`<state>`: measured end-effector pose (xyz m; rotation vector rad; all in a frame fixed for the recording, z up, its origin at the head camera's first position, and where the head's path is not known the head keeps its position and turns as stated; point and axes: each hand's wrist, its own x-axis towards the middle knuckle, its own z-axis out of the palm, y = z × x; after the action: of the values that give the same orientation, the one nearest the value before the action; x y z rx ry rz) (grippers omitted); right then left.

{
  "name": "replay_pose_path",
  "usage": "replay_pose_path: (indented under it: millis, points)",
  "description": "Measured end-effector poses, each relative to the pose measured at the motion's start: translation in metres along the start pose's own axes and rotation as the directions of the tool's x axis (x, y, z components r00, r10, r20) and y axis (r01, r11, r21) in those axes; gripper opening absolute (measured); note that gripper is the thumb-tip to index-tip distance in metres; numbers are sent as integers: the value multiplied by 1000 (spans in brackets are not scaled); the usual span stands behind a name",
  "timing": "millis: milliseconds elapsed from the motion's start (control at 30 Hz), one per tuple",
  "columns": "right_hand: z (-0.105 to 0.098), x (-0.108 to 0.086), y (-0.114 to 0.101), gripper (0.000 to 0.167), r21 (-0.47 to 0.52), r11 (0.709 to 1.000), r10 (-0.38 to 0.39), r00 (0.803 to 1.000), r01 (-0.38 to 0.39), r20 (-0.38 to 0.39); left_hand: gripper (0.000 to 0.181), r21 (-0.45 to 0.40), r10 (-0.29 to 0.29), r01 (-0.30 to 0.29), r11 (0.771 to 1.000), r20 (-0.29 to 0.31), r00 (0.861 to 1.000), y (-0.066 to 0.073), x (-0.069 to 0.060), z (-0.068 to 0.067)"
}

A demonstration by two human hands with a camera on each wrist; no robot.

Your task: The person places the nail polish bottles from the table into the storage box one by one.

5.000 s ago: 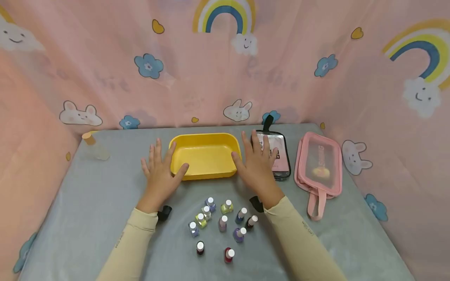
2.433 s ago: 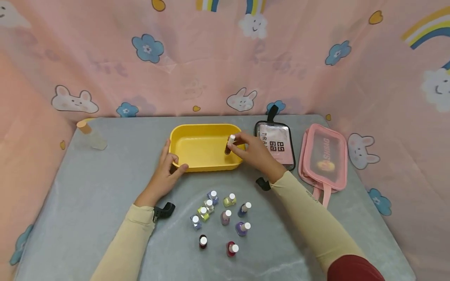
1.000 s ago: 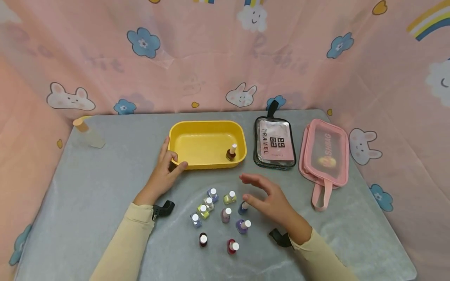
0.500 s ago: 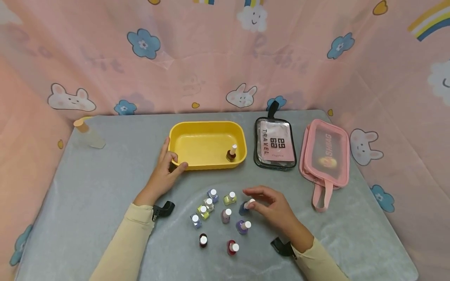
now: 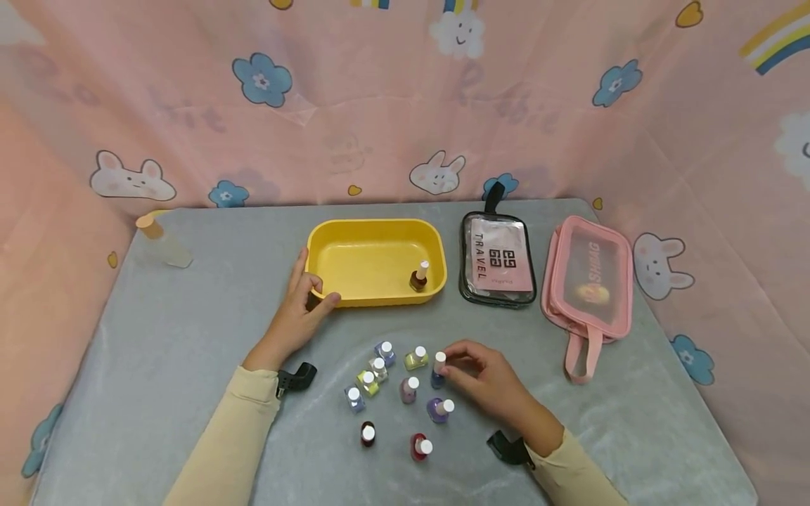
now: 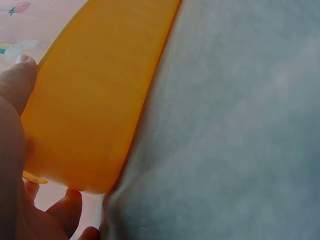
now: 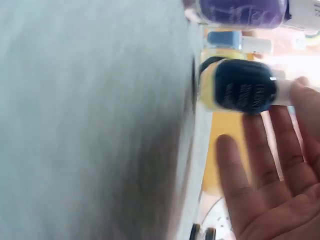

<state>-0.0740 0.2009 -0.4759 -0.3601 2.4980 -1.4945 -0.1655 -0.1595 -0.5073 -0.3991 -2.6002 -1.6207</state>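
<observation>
Near the middle of the table, my right hand (image 5: 490, 379) pinches the white cap of a dark blue polish bottle (image 5: 438, 371) between thumb and forefinger. In the right wrist view the dark blue bottle (image 7: 242, 86) hangs from the thumb side, with the other fingers extended below it. My left hand (image 5: 287, 320) grips the left front corner of the yellow tray (image 5: 376, 301), thumb at the front and fingers along the left end. Inside the tray at the right stands a dark brown bottle (image 5: 418, 279). The left wrist view shows the tray's outer wall (image 6: 95, 95) close up.
Several polish bottles, among them a purple one (image 5: 439, 410) and a red one (image 5: 420, 447), stand left of and in front of my right hand. A black-edged clear pouch (image 5: 500, 260) and a pink pouch (image 5: 588, 281) lie right of the tray. A frosted bottle (image 5: 167, 246) is at the far left.
My right hand placed the dark brown bottle in the tray, let go, came back toward the front and took the dark blue bottle's cap. My left hand went onto the tray's corner and has stayed there.
</observation>
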Motion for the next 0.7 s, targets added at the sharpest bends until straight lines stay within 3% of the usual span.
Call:
replay_pose_path:
  millis: [167, 267, 333, 533, 700]
  points:
    - [-19, 15, -17, 19, -26, 997, -70, 997, 69, -32, 36, 3, 3, -3, 1000, -1, 1000, 1, 0, 0]
    - [-38, 41, -32, 20, -59, 986, -162, 984, 157, -76, 36, 3, -2, 2, 1000, 1, 1000, 2, 1, -1]
    - [-50, 64, -42, 20, -100, 980, -185, 977, 174, -108, 35, 4, -2, 2, 1000, 2, 1000, 3, 1, -2]
    - [-64, 139, -45, 27, -104, 989, -123, 980, 107, -159, 34, 0, 1, -1, 1000, -3, 1000, 1, 1, -2]
    - [-57, 176, -28, 29, -115, 992, -62, 992, 49, -111, 34, -10, -2, 2, 1000, -7, 1000, 0, 1, 0]
